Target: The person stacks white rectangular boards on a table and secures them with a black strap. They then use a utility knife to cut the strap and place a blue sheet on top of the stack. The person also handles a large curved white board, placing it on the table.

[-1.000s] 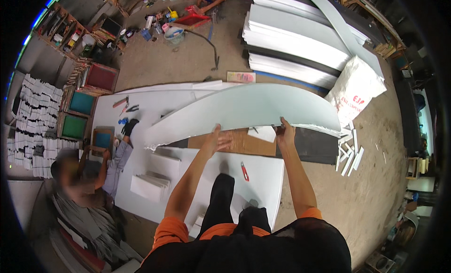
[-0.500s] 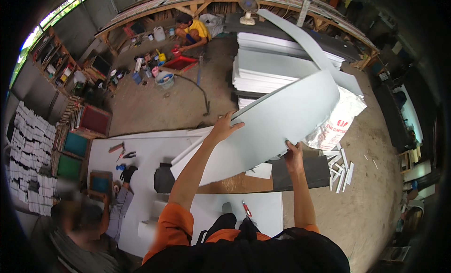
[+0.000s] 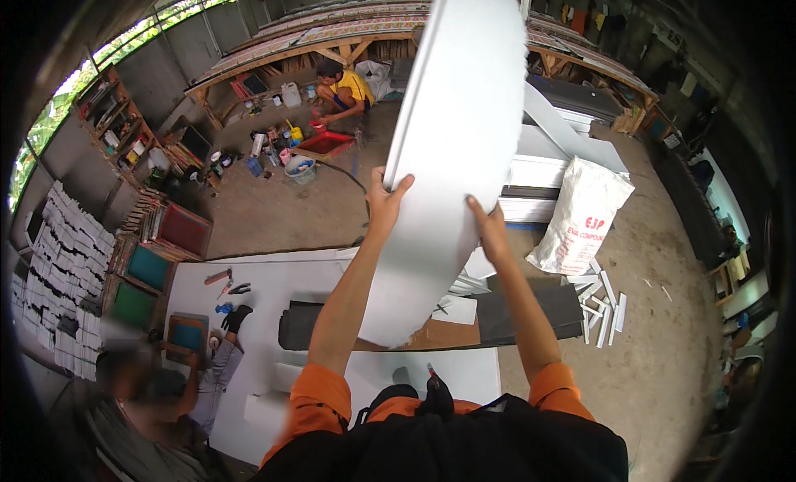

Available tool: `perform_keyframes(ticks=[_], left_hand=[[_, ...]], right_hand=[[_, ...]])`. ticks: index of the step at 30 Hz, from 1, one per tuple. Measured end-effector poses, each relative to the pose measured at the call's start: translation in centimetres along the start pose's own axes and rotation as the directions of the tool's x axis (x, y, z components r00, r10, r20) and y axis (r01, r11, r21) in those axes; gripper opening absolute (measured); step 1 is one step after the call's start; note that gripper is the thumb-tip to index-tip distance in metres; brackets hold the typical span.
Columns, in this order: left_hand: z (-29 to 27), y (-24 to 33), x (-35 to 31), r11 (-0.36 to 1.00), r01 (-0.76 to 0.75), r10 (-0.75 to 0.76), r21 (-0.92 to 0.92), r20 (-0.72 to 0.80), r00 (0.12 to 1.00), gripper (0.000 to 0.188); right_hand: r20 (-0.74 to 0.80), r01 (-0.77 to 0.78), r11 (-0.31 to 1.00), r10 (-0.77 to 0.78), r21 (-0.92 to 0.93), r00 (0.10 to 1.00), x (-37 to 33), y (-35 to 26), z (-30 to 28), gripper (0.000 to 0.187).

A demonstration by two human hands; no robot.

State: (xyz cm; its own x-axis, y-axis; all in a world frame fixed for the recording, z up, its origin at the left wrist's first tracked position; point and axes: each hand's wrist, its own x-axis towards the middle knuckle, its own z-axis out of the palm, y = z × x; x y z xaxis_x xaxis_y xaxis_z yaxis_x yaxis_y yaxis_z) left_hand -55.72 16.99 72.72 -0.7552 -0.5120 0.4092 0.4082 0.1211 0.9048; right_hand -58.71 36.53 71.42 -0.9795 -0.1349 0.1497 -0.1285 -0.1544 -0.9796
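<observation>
I hold a stack of large white foam sheets (image 3: 456, 117) up in front of me, tilted, its far end rising over the back of the room. My left hand (image 3: 386, 204) is closed on the left long edge, thumb on the top face. On the right edge my right hand (image 3: 491, 229) grips the same sheets, thumb on top. The near end hangs above a brown board (image 3: 431, 334) and dark grey sheets (image 3: 531, 312) on the worktable. A small white piece (image 3: 454, 310) lies beside them. Closer to me on the white tabletop is a red-handled cutter (image 3: 432, 372), partly hidden.
Right of the sheets, a white sack (image 3: 583, 216) stands on the floor by cut strips (image 3: 609, 308). Stacked sheets (image 3: 535, 175) lie behind. At left, a co-worker (image 3: 149, 399) sits at the table by a framed screen (image 3: 187, 334). Another person (image 3: 344, 92) crouches near a red frame (image 3: 327, 142).
The held sheets have swung up and left, from leaning rightward over the sack to standing more upright. Both hands have kept hold; my right hand has moved up and slightly left.
</observation>
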Motion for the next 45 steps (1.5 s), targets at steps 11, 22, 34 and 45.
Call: perform_keyframes(ticks=[11, 22, 34, 45], left_hand=[[-2.7, 10.1, -5.2, 0.949, 0.164, -0.164, -0.270, 0.020, 0.986, 0.057], [-4.3, 5.7, -10.6, 0.687, 0.203, -0.410, -0.697, -0.142, 0.901, 0.050], [-7.0, -9.8, -11.5, 0.447, 0.312, -0.727, -0.838, -0.137, 0.673, 0.037], [-7.3, -34.3, -7.4, 0.194, 0.350, -0.863, -0.916, 0.010, 0.505, 0.033]], right_hand=[[0.066, 0.337, 0.881, -0.335, -0.333, 0.940, -3.5, -8.5, -2.3, 0.050], [0.498, 0.672, 0.311, -0.482, -0.672, 0.721, -2.7, -2.7, -2.0, 0.068], [-0.182, -0.012, 0.674, -0.181, -0.738, 0.966, -9.6, 16.2, -3.4, 0.080], [-0.302, -0.352, 0.523, 0.799, 0.776, 0.520, 3.4, 39.5, -2.8, 0.031]])
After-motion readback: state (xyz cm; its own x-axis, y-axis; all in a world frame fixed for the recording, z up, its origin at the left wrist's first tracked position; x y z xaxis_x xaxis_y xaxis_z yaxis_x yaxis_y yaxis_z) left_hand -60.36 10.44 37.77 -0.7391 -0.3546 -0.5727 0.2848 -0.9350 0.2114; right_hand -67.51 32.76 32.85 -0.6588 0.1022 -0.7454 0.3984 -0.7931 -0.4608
